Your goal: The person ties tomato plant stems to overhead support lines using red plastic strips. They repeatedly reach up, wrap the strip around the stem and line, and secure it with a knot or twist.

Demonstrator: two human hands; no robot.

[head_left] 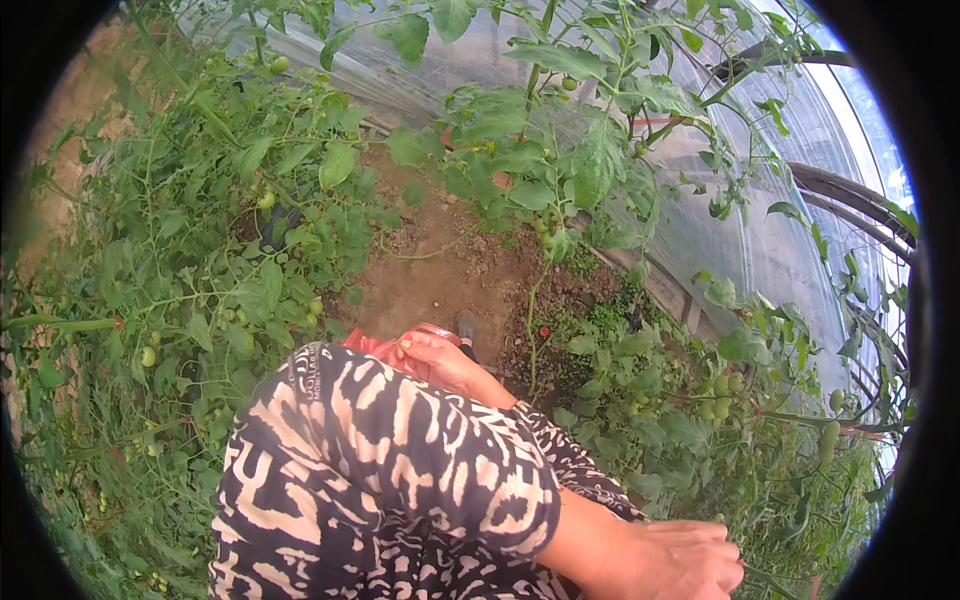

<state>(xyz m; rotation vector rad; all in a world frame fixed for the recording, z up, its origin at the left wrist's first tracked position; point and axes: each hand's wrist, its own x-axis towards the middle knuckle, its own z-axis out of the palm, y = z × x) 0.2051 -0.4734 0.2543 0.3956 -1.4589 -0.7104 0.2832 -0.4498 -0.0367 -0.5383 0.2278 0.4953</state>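
Observation:
My left arm, in a dark sleeve with a pale pattern, crosses in front of me to the right. At the lower right my left hand [664,559] shows its back with the fingers curled, beside the tomato foliage [675,465]. Whatever lies under those fingers is hidden. Beyond the sleeve, my right hand [435,362] is closed around thin red plastic film [365,342], its thumb on top. The sleeve covers the lower part of that hand. Green tomatoes [721,397] hang on the vines near my left hand.
Dense tomato plants [172,300] with green fruit fill the left side. A bare soil path [435,285] runs ahead, with a shoe [466,325] on it. Clear plastic sheeting [720,217] on curved poles [847,184] rises at the right. A leafy vine [534,315] stands beside the path.

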